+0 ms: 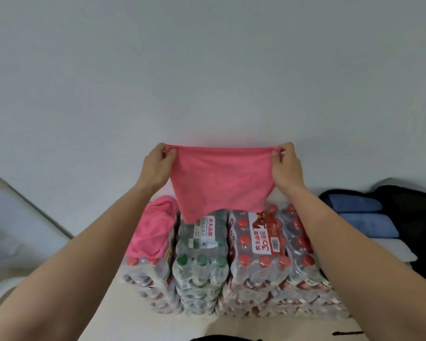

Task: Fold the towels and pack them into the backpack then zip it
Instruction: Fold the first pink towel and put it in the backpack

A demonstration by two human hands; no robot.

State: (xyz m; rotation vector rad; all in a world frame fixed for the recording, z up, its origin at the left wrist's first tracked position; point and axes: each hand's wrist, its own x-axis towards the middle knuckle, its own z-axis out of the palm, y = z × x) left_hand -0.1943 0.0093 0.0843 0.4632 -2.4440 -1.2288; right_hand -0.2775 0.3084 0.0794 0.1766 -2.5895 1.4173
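Towel (221, 180) hangs taut above bottle packs (231, 254), top corners pinched by left hand (158, 166) and right hand (287, 166).

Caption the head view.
Left hand and right hand pinch top corners of a pink cloth towel above shrink-wrapped water-bottle packs.

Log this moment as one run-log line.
left hand: pinches pink towel top corner | right hand: pinches other top corner | state: hangs above bottle packs
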